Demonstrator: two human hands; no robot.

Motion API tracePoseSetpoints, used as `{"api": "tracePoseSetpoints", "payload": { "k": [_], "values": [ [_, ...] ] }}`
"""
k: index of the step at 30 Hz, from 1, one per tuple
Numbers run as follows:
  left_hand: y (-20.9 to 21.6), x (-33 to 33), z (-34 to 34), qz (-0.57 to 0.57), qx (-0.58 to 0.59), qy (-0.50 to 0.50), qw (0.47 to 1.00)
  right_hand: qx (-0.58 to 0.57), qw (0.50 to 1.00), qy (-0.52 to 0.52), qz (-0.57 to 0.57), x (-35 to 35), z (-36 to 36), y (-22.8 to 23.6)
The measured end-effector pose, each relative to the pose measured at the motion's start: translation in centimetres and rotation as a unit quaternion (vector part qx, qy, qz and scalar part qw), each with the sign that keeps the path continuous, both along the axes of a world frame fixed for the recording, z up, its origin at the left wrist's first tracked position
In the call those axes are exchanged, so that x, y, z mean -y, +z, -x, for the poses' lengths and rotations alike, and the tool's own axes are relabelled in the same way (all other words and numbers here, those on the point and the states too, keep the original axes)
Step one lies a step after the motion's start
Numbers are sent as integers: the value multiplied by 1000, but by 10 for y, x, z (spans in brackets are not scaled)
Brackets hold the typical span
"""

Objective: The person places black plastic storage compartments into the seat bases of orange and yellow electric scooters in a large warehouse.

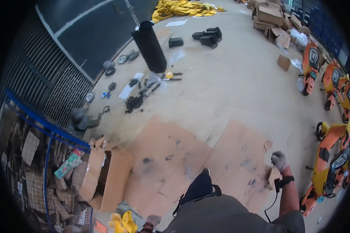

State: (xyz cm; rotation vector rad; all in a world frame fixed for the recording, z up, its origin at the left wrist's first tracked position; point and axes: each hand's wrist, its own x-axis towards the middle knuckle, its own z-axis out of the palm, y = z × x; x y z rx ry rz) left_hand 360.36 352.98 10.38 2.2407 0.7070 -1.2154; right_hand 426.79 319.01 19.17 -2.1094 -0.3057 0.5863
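Observation:
My right hand (279, 160), in a greyish glove, is held out at the right with its fingers curled; what they hold, if anything, I cannot make out. Just beside it is a torn brown cardboard piece (274, 175), and whether the hand touches it is unclear. A black strap (287, 180) with a cable circles my right wrist. Low in the picture, my left hand (154, 220) hangs close to my body, its fingers too blurred to read. Left of it lie yellow plastic-looking pieces (122, 223). Flat cardboard sheets (190, 143) with dark smudges cover the floor before me.
An open cardboard box (114, 176) stands left, against a blue-framed mesh cage (48, 171) of scrap cardboard. Ahead are a tall stack of black bins (149, 48) and scattered black parts (134, 103). Orange-yellow scooters (324, 163) line the right; boxes (270, 15) pile up far right.

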Motion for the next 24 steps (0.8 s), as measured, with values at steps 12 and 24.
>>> {"api": "tracePoseSetpoints", "payload": {
  "k": [12,24],
  "values": [
    [-32,-258,-432,-37,220,150,963,104,781,488,374,-25,-37,-123],
    [-25,-441,-663,-152,187,-104,965,-88,911,314,253,-150,-211,-133]
  ]
}}
